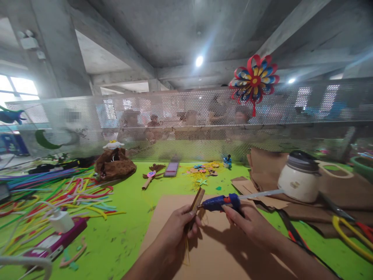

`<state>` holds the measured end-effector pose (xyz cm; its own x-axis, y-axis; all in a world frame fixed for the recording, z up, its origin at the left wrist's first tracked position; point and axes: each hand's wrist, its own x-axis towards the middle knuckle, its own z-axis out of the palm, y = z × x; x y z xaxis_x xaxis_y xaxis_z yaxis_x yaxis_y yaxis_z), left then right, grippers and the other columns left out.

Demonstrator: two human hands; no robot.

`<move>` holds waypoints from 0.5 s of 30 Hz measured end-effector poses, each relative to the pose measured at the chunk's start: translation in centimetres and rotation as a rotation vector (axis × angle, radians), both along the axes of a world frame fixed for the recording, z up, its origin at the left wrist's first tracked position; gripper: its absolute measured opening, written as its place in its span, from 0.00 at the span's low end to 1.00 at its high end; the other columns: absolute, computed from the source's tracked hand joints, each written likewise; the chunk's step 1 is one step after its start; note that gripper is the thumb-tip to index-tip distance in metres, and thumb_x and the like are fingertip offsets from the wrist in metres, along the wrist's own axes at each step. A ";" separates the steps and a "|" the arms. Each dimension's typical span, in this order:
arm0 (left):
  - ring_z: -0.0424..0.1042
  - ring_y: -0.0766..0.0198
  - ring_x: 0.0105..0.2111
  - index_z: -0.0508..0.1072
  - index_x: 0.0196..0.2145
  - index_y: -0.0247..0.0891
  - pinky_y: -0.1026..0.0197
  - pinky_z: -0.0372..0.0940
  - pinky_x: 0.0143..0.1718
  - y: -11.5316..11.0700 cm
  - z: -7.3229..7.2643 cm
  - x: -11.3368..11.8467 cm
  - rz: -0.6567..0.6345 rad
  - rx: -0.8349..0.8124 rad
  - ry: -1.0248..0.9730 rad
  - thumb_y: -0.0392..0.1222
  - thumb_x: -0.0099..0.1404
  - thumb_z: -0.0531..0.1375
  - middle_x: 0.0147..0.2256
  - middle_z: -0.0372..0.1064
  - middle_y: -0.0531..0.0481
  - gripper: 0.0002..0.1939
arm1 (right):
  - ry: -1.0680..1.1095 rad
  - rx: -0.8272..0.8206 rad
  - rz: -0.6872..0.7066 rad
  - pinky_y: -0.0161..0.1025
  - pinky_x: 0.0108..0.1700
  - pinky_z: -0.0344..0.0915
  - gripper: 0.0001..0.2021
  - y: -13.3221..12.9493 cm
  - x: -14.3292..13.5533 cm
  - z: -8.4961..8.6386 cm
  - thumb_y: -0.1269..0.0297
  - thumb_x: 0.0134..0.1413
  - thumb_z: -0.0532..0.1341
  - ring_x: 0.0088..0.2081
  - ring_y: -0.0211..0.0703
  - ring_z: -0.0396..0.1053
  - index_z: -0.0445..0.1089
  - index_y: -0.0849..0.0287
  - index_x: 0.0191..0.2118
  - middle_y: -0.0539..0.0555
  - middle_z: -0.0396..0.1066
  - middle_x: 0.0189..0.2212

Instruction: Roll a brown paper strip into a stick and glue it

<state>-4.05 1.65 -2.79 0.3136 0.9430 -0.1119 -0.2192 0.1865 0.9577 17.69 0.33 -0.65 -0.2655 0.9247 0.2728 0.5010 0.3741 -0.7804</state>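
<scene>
Pinched in my left hand (177,227) is a folded strip of brown paper (198,197), tilted upward, with thin straw-like strands hanging beneath it. My right hand (250,223) grips a blue hot glue gun (217,203) from behind. The gun's nozzle points left and meets the strip, or nearly so, close to my left thumb. A translucent glue stick (262,194) protrudes from the gun's back end. Under both hands lies a flat light-brown sheet (163,214) on the green table.
Left are pipe cleaners (96,190), a purple power strip (62,237) and a brown cloth bag (115,165). A brown paper craft (151,175) and small cutouts (204,170) lie ahead. Right are a white jar (298,181), brown paper (264,163) and yellow-handled scissors (346,233). A perforated screen (175,136) stands behind.
</scene>
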 end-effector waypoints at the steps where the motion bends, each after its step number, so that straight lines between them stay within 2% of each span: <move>1: 0.54 0.75 0.14 0.70 0.30 0.32 0.68 0.48 0.18 0.0 0.0 0.0 0.003 0.003 -0.006 0.41 0.62 0.58 0.20 0.64 0.53 0.08 | 0.001 0.009 -0.016 0.36 0.29 0.53 0.21 0.1 0.0 -0.1 0.49 0.62 0.49 0.26 0.40 0.56 0.57 0.56 0.23 0.48 0.57 0.20; 6: 0.56 0.75 0.15 0.71 0.39 0.30 0.69 0.46 0.17 0.6 -0.6 -0.1 -0.012 -0.008 -0.031 0.39 0.60 0.60 0.24 0.67 0.51 0.11 | 0.034 0.009 -0.118 0.36 0.28 0.52 0.22 0.9 0.7 -0.7 0.47 0.61 0.48 0.24 0.39 0.55 0.56 0.56 0.22 0.48 0.56 0.19; 10: 0.58 0.75 0.16 0.71 0.35 0.30 0.69 0.46 0.18 0.8 -0.7 -0.2 -0.017 0.007 -0.023 0.39 0.60 0.60 0.24 0.68 0.49 0.08 | 0.053 0.025 -0.143 0.36 0.27 0.51 0.23 1.3 1.1 -1.1 0.46 0.61 0.48 0.23 0.38 0.54 0.57 0.57 0.22 0.47 0.55 0.18; 15: 0.57 0.75 0.16 0.71 0.34 0.31 0.68 0.48 0.19 0.8 -0.6 -0.2 -0.025 0.000 -0.019 0.40 0.61 0.60 0.24 0.68 0.50 0.08 | 0.024 0.044 -0.065 0.36 0.28 0.54 0.23 1.0 0.7 -1.0 0.49 0.62 0.49 0.24 0.39 0.57 0.57 0.57 0.21 0.48 0.58 0.19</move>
<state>-4.28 2.42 -3.42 0.3389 0.9349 -0.1056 -0.2330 0.1921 0.9533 18.35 1.34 -1.69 -0.1983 0.9267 0.3192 0.5071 0.3757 -0.7757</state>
